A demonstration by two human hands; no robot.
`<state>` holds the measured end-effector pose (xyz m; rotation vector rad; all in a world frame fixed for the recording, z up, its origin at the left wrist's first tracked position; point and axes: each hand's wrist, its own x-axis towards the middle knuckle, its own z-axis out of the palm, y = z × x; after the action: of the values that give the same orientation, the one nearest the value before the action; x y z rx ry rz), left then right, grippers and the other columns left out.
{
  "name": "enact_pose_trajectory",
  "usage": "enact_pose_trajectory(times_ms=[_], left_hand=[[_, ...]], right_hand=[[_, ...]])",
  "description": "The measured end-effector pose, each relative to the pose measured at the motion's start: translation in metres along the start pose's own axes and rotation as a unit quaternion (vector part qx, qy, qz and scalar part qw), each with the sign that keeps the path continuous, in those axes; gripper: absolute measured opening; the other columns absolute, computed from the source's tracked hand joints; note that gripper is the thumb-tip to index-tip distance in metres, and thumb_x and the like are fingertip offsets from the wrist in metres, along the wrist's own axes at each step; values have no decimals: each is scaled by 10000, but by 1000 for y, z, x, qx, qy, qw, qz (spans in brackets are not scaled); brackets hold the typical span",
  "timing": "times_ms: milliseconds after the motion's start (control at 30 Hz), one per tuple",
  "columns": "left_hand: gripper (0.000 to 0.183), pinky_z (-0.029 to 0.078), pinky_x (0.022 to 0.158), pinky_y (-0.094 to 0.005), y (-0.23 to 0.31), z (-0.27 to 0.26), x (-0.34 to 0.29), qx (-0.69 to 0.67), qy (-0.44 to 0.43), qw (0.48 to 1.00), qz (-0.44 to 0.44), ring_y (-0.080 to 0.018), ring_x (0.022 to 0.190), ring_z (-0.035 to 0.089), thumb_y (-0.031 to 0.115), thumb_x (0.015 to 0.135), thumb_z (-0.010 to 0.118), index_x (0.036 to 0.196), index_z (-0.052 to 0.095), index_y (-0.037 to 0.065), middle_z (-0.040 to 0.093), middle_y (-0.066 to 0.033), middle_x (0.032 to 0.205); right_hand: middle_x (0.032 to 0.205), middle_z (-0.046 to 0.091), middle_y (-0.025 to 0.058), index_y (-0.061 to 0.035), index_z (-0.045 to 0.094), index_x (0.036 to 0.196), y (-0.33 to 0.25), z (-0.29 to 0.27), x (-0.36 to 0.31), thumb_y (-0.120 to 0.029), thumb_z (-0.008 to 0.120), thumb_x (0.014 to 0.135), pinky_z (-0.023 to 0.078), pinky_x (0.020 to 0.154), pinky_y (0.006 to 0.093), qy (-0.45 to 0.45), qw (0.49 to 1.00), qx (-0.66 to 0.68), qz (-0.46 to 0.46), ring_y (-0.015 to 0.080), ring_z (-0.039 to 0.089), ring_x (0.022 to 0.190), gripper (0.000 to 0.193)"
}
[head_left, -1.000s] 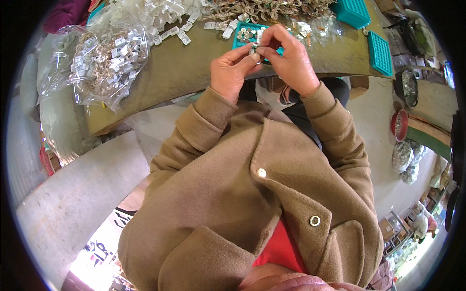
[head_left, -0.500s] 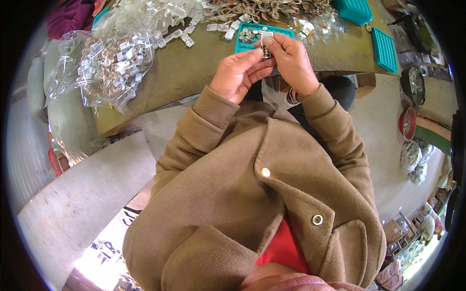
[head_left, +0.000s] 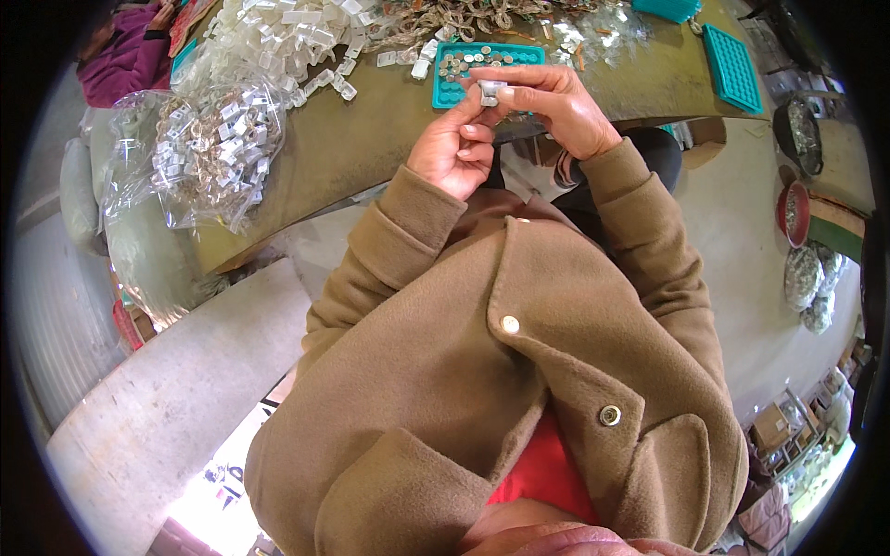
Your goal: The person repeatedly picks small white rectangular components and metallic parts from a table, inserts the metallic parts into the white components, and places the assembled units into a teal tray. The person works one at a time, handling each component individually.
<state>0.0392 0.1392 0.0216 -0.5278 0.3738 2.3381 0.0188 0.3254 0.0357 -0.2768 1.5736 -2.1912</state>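
Note:
Above the table's front edge, a small white plastic case [head_left: 492, 89] sits between my two hands. My left hand [head_left: 454, 156] pinches its left side between thumb and fingertips, the other fingers curled. From the right, my right hand [head_left: 564, 109] presses thumb and fingers on the same case; its inside cannot be made out. Just behind the hands lies a teal tray [head_left: 441, 91] with rows of round hollows, partly covered by my fingers. Several small silver discs [head_left: 452, 65], like button cells, are scattered in it.
Loose white plastic cases [head_left: 301, 37] are heaped at the back left, beside tangled brown cords [head_left: 473, 17]. A clear bag [head_left: 218, 153] of similar pieces sits at the table's left. Another teal tray [head_left: 732, 69] lies right. Beyond the far left corner, a person's purple sleeve [head_left: 125, 57] shows.
The white case has turned from upright to lying crosswise between my fingers. Silver parts visible at its lower end before are now out of sight. Both hands have shifted slightly.

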Motion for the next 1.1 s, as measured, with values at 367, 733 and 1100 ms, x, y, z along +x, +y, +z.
enact_pose_trajectory(times_ms=[367, 733, 1100], left_hand=[[247, 354, 436, -159, -9, 16, 0, 123, 58, 989, -65, -17, 618, 517, 328, 983, 584, 1057, 604, 94, 649, 17, 941], [292, 432, 569, -180, -26, 24, -3, 512, 29, 848, 134, -30, 732, 568, 200, 979, 586, 1175, 643, -9, 691, -31, 940], [329, 534, 713, -264, -22, 29, 12, 414, 44, 902, 115, -63, 597, 506, 253, 1005, 534, 1135, 626, -36, 559, 16, 759]], right_hand=[[901, 693, 70, -102, 703, 1059, 17, -3, -26, -55, 726, 750, 527, 725, 359, 161, 821, -427, -342, 275, 640, 820, 313], [1187, 655, 63, -107, 690, 1057, 37, -47, -79, -184, 765, 768, 408, 1002, 440, 291, 712, -560, -307, 290, 568, 1159, 308], [1326, 548, 10, -231, 695, 1097, 34, -85, -77, -389, 680, 856, 253, 1116, 458, 275, 624, -704, -195, 265, 407, 1325, 289]])
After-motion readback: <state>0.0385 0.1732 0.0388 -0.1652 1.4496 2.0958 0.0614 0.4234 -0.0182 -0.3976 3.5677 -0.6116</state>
